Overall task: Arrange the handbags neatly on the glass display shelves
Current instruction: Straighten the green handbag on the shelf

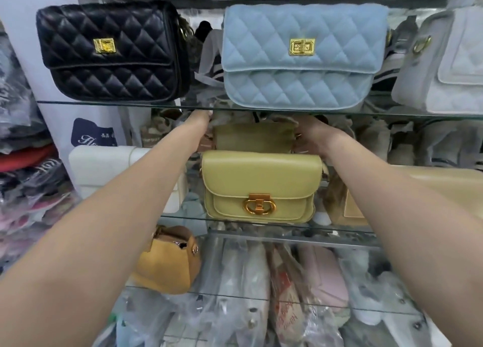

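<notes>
From the head camera, both bare arms reach deep into the middle glass shelf [183, 216], towards the rear olive bag [251, 136], which stands at the back of that shelf, between the two hands. The right hand [312, 137] is at the bag's right end, its fingers curled round that end by the strap fitting. The left hand [201, 117] is by the bag's upper left corner; its fingers are blurred and partly hidden under the shelf edge above, so I cannot tell whether they hold anything.

Just in front of the rear olive bag stands the front yellow-green bag [261, 182], which hides the lower part of it; the arms pass on either side. The edge of the upper glass shelf [104, 102] runs just above both hands; on it stand a black quilted bag [109, 51], a light blue quilted bag [300, 56] and, at the right, a pale grey bag [444, 67]. On the middle shelf a white bag [104, 169] lies beyond the left forearm and a tan bag [444, 187] beyond the right one. Lower down, a mustard bag [170, 260] sits on a further glass shelf, with plastic-wrapped goods [235, 294] beneath.

The rear olive bag stands upright, its long axis running left to right along the shelf and its broad face turned to the camera, parallel to the bag in front.
</notes>
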